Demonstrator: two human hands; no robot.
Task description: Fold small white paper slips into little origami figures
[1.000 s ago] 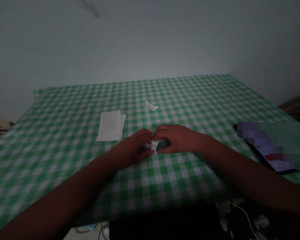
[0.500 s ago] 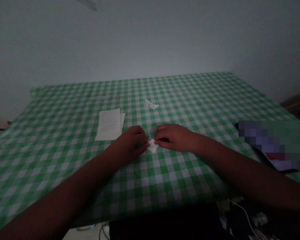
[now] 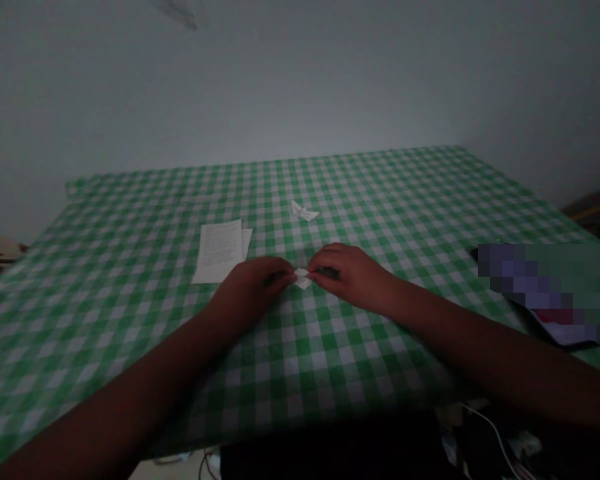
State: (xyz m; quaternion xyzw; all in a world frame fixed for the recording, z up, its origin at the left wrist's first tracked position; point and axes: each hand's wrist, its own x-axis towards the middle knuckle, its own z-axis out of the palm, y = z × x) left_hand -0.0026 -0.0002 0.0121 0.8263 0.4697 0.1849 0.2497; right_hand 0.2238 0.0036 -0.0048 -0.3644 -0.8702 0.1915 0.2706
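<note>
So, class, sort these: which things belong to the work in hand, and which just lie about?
In the work:
small white diamond-shaped paper, pinched by the left hand and right hand

Apparently just lying about:
overlapping rectangular white paper sheets, left
creased white paper piece, beyond the hands
dark flat rectangular screen, right, partly pixelated

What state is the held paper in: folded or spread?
Folded: the paper forms a small, creased diamond between left hand and right hand.

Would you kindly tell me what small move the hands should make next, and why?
Perhaps a gentle outward pull, since the left hand and right hand seem to pinch opposite sides of the small white paper, which shows as a diamond between them.
</note>
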